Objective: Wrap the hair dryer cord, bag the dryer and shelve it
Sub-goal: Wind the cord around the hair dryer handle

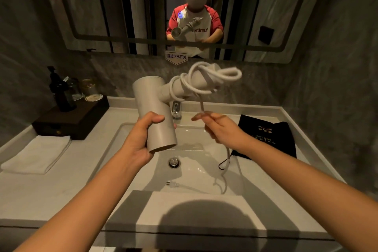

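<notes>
Step in hand: cord wrap, partly done

Far left of worktop (67, 172): folded towel (36, 154), and behind it a dark tray (71, 120) with bottles and jars. Well apart from the work.

Left hand (141, 139): grip clamped around the dryer (155, 116) barrel, held above the sink (196, 168); handle points up and right, toward the mirror.

Cord (206, 80): several loose turns on the handle, bunched near its tip. A free run drops from there to the right hand (216, 129), grip pinched together on it. Below the hand the slack hangs into the basin and ends at the plug (172, 184), lying near the front rim.

Bag (266, 137): black, flat on the worktop just right of the sink, drawstring trailing over the basin edge. Untouched.

Next move (judgement): carry the free run around the handle again, feeding slack through the fingers, until the plug lifts clear. Turns look slack; tension needed or they may slip off.

Room: open air above the basin. Tap (176, 110) sits right under the handle; the swinging plug could knock it or the rim. No shelf in view
</notes>
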